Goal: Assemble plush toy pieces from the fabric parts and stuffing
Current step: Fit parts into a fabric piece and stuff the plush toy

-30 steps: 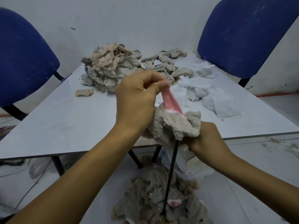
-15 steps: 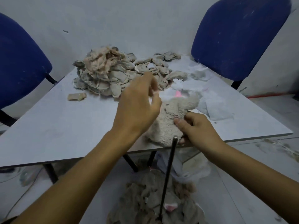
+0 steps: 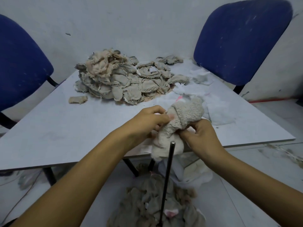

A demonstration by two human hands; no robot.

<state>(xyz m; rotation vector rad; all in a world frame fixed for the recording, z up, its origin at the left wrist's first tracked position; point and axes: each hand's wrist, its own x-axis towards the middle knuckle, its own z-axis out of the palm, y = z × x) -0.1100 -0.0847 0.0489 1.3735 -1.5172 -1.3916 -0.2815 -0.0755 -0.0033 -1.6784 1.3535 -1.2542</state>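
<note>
The table, my landmark throughout, is a pale slab. Two blue chairs stand behind its far corners. Toward the table's far side I see the largest heap, a pile of fabric parts, grey-beige and frayed at the edges, with one stray scrap just to its left. White stuffing lies loose along the table's right side. Below the near edge, on the floor, a second fabric heap surrounds a thin dark rod that stands upright, its tip level with the table's near edge.

At the near edge sits the plush piece, a fleecy tube-like shell draped partly over the rim. My left hand pinches its left side with curled fingers; my right hand grips its lower right, fingers closed on the pile.

I judge the piece light, soft and limp: it will sag wherever it is unsupported and will not slip much, since the nap gives purchase. The best hold is probably near the open seam, with one hand steadying the body while the other works.
</note>
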